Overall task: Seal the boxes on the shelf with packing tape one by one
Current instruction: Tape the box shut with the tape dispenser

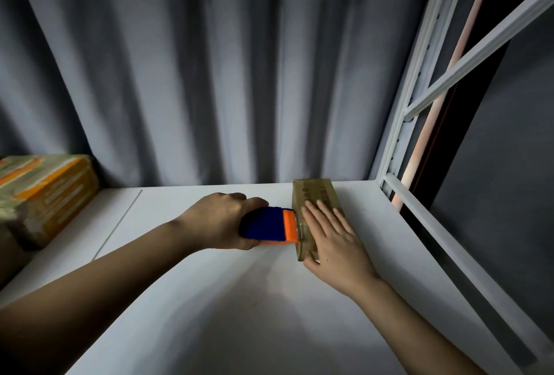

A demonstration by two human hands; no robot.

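Blue-and-orange tape dispenser [269, 226], olive-brown box [314, 197], white shelf [239, 299], grey curtain [209, 75]

Unreadable print on box [317, 194]

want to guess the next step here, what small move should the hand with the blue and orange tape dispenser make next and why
Probably draw the blue and orange tape dispenser across the small brown cardboard box. The left hand grips it with its orange end against the box's left side, while the right hand lies flat on top, steadying the box on the white shelf.
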